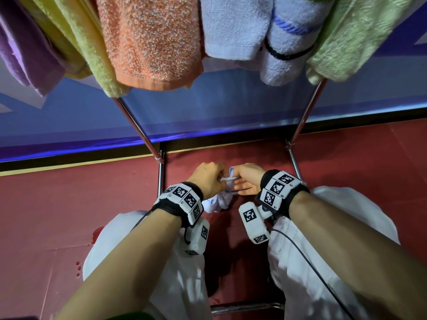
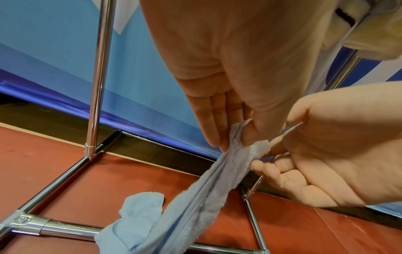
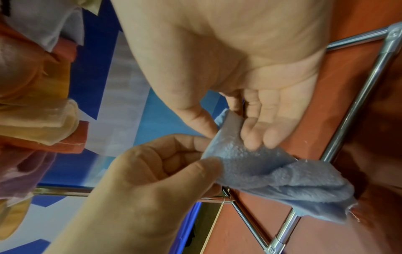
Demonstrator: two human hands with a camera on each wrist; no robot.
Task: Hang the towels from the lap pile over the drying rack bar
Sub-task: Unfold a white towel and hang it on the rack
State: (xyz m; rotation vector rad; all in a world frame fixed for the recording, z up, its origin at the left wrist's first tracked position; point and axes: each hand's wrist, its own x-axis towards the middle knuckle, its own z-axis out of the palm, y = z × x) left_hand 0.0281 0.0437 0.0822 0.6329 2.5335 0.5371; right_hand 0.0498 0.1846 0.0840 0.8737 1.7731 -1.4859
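A small light-blue towel (image 1: 219, 200) hangs bunched between my knees, low over the red floor. My left hand (image 1: 213, 179) pinches its upper edge between thumb and fingers (image 2: 217, 130). Right beside it, my right hand (image 1: 240, 179) pinches the same edge, with its fingers (image 3: 259, 135) lying on the cloth. In the left wrist view the towel (image 2: 195, 206) trails down across a chrome base bar (image 2: 65, 226). The right wrist view shows the towel (image 3: 272, 171) folded over itself. Hanging towels hide the rack's top bar.
Purple (image 1: 25, 54), yellow-green (image 1: 87, 49), orange (image 1: 150, 42), light-blue (image 1: 235, 26) and green (image 1: 355, 35) towels hang in a row overhead. Chrome rack legs (image 1: 138, 128) (image 1: 305, 116) slant down to the floor frame (image 1: 242, 307). A blue banner wall stands behind.
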